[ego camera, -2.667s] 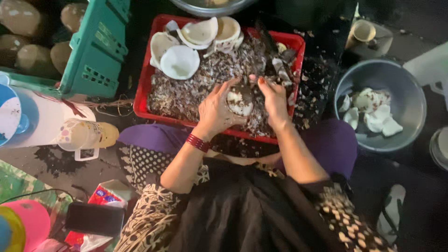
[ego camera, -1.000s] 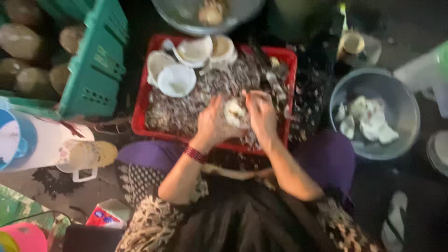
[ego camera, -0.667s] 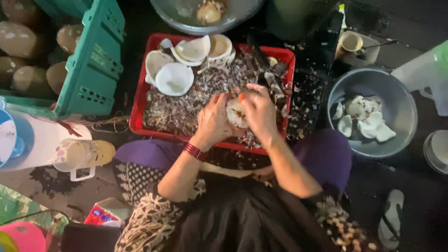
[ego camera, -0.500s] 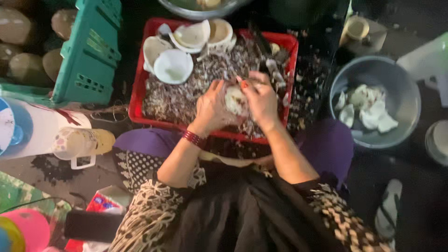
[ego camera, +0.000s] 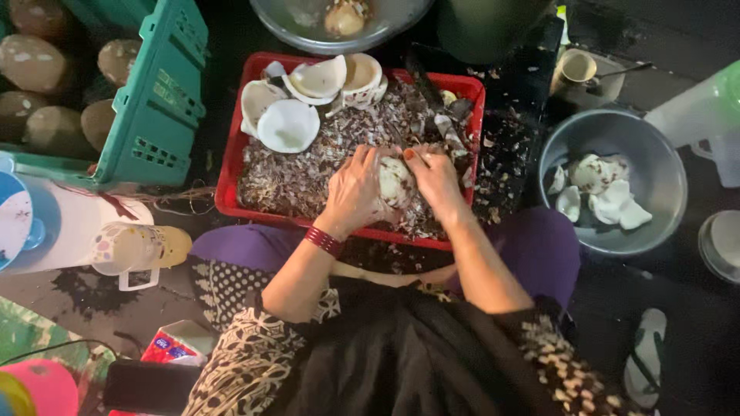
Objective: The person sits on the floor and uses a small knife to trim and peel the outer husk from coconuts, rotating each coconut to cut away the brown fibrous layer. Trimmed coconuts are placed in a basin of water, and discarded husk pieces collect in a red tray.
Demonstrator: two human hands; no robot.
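Both hands clamped round the pale, rounded coconut piece (ego camera: 395, 181) over the red plastic tray (ego camera: 228, 192) of brown shavings, left hand (ego camera: 353, 192) cupping, right hand (ego camera: 433, 181) pressing on top, so could easily slip on that slick flesh and nick a finger.

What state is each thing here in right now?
Left hand: gripping the coconut piece.
Right hand: gripping it too.
Coconut piece: partly peeled, held over the tray.
Red tray: covered in brown shavings.
Metal bowl: holds white peeled pieces.
Green crate: holds whole coconuts.
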